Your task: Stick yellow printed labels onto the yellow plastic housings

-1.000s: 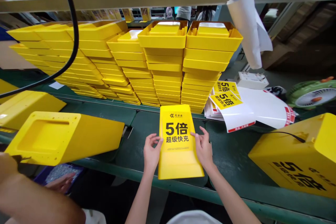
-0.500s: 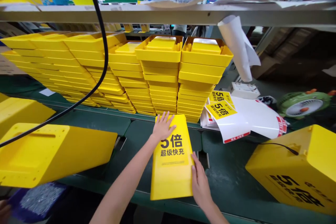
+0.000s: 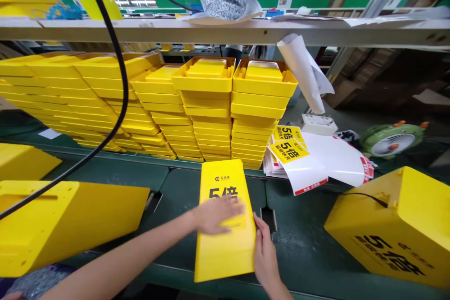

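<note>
Left hand (image 3: 218,215) lies open and flat on a yellow plastic case (image 3: 225,260) printed with 5倍, not gripping. Right hand (image 3: 265,254) sits against the case's right edge near the bottom; can't tell if it's gripping. Case lies on the green counter (image 3: 302,229), just in front of stacks of yellow trays (image 3: 207,112). Sticker sheets (image 3: 312,161) sit beside the stacks, another yellow case (image 3: 390,229) off to the right.
</note>
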Demonstrator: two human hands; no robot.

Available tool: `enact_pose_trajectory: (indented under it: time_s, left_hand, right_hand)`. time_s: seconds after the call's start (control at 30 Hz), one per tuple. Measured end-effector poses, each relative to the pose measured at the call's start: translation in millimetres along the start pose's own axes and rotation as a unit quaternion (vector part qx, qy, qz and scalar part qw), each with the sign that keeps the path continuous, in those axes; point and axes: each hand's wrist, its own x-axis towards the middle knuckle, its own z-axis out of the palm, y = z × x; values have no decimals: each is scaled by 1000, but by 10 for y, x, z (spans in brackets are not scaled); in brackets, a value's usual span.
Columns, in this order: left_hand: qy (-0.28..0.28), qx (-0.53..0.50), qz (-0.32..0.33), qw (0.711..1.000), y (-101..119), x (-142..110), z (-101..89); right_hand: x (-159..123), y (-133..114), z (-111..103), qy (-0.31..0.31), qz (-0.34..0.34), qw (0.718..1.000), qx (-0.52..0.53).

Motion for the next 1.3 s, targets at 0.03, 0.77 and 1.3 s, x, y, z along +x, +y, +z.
enact_pose_trajectory:
  time_s: [0.03, 0.77, 1.3]
  left_hand:
    - [37, 22, -50, 998, -226, 67, -126]
    - [226, 126, -370, 892, -633, 819, -148]
    - [250, 130, -546, 789, 272, 348, 433]
  right_hand:
    - [-2, -8, 4, 1, -1, 1000, 0]
    - [-3, 5, 43, -4, 40, 999, -16]
    - [202, 96, -70, -64, 96, 987, 113]
